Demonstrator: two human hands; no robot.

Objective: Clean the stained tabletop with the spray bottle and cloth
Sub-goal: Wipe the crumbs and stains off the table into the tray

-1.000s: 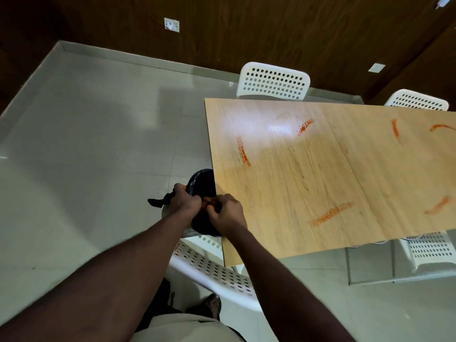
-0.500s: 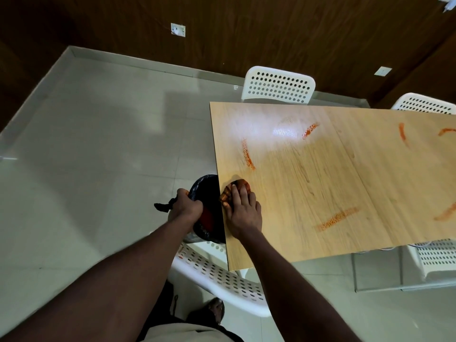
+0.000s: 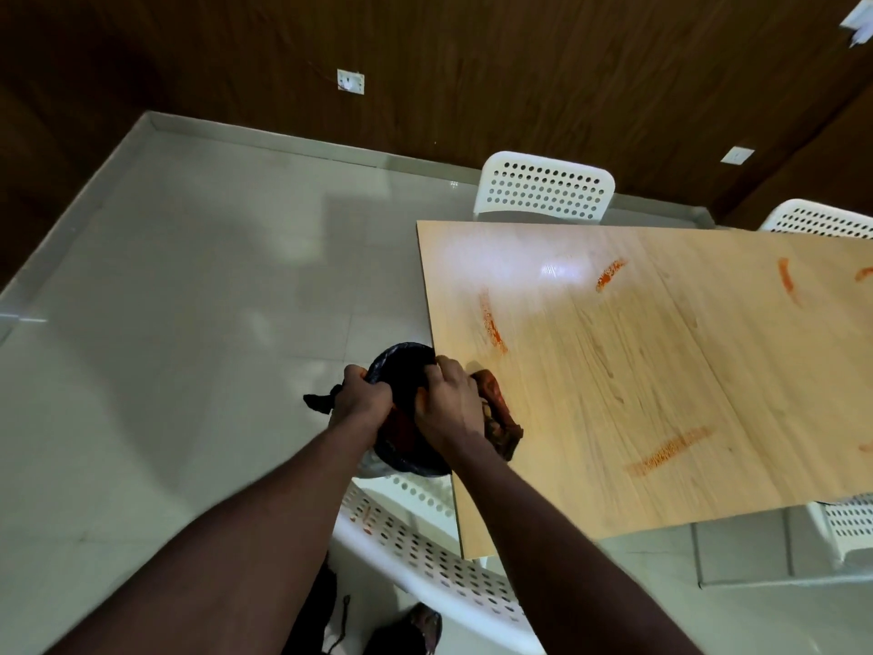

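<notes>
1. Dark wood-panelled walls [image 3: 472, 63] ran across the top, from 10 to 2 o'clock.
2. A white wall socket [image 3: 350, 81] sat at 11 o'clock, and a second white wall plate [image 3: 737, 155] at 2 o'clock.
3. A pale, glossy tiled floor [image 3: 189, 300] filled 7 to 10 o'clock, edged by a light skirting [image 3: 264, 144].
4. A light-wood table [image 3: 708, 371] lay at 3 o'clock, with a glare of light [image 3: 562, 269] on it.
5. White perforated chairs stood at 1 o'clock [image 3: 545, 191], 2 o'clock [image 3: 822, 219], 4 o'clock [image 3: 845, 527] and 6 o'clock [image 3: 425, 550].
</notes>
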